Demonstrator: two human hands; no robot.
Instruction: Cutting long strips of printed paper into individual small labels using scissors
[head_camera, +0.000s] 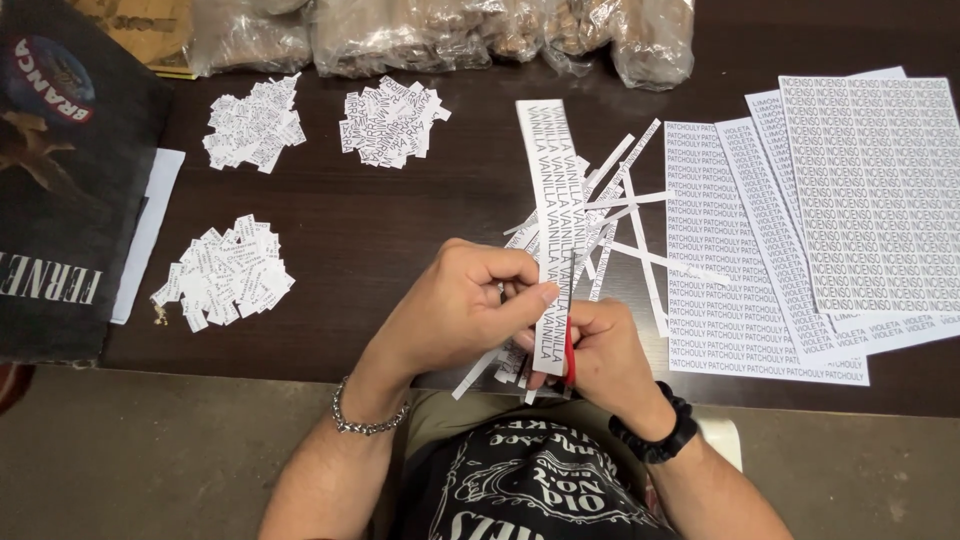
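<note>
Left hand fingers pinch a wide printed paper strip; right hand is closed on red-handled scissors, blades hidden behind the strip. Judged progress: partly done. Narrow cut strips lie fanned just beyond the fingers; three piles of small cut labels sit well to the left. Uncut printed sheets lie stacked to the right. Clear bags line the surface at its far edge. Nothing obstructs the hands.
</note>
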